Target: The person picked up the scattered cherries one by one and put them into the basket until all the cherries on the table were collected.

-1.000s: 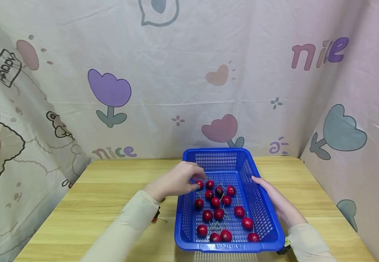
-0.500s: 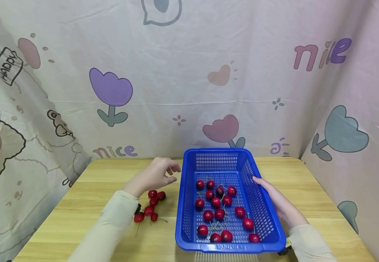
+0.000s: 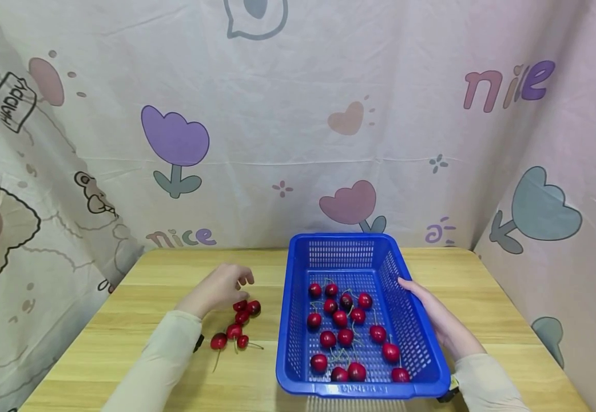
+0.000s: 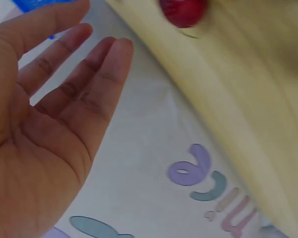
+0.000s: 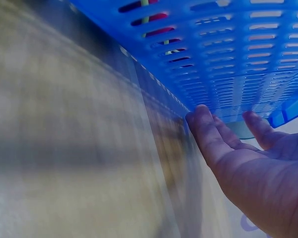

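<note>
Fingers point(image 4: 120, 57) of the left hand point(image 3: 218, 289) are held apart, gripping nothing; loose cherries point(image 3: 234, 331) are spread just below, on their near side, well away from the right hand point(image 3: 436, 315).

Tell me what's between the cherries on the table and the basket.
Bare tabletop lies between those cherries and the blue basket, in the head view.
</note>
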A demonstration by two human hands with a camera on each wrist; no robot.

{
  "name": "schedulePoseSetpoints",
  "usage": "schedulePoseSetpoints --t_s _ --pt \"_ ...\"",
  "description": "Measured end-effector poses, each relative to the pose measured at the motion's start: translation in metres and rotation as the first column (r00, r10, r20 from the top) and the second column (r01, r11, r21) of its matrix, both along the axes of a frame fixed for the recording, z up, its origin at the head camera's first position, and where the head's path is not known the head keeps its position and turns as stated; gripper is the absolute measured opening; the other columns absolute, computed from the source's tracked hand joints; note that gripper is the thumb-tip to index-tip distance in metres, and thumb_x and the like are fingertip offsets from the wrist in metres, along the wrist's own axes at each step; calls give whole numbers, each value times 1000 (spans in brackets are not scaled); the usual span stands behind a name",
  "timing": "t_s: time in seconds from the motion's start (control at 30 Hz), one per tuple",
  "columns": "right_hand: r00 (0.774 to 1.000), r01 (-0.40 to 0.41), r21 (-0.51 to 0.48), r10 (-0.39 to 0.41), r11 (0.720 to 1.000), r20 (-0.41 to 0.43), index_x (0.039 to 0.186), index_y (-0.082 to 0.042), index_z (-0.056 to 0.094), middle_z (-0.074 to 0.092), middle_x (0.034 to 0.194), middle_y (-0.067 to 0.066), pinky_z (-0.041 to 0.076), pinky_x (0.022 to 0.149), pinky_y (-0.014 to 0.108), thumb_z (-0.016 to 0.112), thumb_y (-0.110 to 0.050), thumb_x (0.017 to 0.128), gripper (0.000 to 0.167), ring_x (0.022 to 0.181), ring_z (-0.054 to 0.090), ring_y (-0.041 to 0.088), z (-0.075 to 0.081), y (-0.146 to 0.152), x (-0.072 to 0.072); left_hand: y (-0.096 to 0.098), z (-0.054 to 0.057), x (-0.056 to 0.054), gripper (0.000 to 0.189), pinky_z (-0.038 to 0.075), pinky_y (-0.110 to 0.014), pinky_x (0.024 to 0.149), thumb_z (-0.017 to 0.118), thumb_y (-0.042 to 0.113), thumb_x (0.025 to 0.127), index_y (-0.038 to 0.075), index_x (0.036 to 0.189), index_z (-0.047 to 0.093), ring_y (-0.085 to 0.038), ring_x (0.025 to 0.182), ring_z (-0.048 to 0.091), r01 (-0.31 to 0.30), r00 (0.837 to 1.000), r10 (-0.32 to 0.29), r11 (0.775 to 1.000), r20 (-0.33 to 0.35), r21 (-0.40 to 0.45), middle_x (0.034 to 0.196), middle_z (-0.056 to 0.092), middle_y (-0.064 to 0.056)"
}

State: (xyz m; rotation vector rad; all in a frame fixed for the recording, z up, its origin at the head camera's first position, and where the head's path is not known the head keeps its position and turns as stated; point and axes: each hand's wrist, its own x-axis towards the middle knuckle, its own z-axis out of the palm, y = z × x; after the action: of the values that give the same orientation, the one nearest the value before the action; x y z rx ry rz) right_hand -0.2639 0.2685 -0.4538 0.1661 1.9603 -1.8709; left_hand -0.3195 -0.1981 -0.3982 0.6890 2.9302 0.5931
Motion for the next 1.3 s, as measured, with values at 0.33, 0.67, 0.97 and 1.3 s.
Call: schedulePoseSetpoints --t_s 0.33,0.67,0.97,1.3 --pt "1000 1 -3 -1 1000 3 173 -28 1 40 164 27 62 97 62 45 -70 105 92 121 71 36 0 0 0 -13 -24 -1 22 63 -47 89 83 1 87 4 108 76 -24 94 70 -56 996 58 998 66 -34 100 75 -10" --pt "1000 0 -12 0 1000 6 173 -29 0 39 165 26 62 98 62 45 -70 105 92 121 70 35 0 0 -1 -19 -33 -5 16 60 -41 82 84 1 86 10 97 76 -17 82 63 -65 996 66 998 54 -23 87 70 -2" --pt "1000 3 -11 -3 1000 5 173 -29 0 40 164 26 62 98 61 46 -70 105 92 121 71 35 0 0 0 -21 -37 -7 17 58 -38 77 84 -2 85 9 94 76 -16 79 61 -60 997 60 998 46 -2 83 68 -1" --pt "1000 0 -2 0 1000 1 173 -28 0 40 164 26 62 98 61 45 -70 105 92 120 71 34 0 0 -1 -22 -37 -9 17 58 -37 77 81 -4 85 9 94 76 -16 79 61 -48 998 47 999 47 13 84 69 0"
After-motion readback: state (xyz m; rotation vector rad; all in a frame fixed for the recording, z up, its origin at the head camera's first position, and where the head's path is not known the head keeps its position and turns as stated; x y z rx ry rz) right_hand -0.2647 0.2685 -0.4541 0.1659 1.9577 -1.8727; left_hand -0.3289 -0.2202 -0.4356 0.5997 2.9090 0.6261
